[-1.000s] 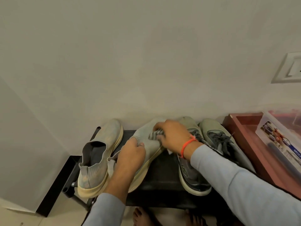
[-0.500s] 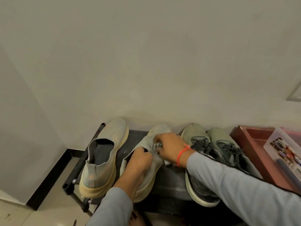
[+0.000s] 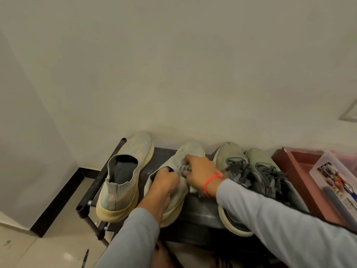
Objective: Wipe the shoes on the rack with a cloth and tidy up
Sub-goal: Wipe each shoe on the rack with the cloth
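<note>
Dark rack [image 3: 197,209] sitting against cream wall [image 3: 173,64], tile floor [image 3: 48,250] below. L of centre: slip-on [image 3: 123,176]. Mid-rack: L hand [image 3: 164,180] gripping second slip-on [image 3: 191,151] collar; R hand [image 3: 201,169] pinching striped cloth [image 3: 183,168] onto it. R: laced pair [image 3: 249,171], heels hiding under sleeve [image 3: 280,225]. Box [image 3: 336,182] getting cut off beyond rack.

A home entryway: shoe rack [image 3: 100,176] against plain wall [image 3: 173,64].

Bare rack top [image 3: 201,209] between slip-on [image 3: 191,151] and laced sneakers [image 3: 231,161].
</note>
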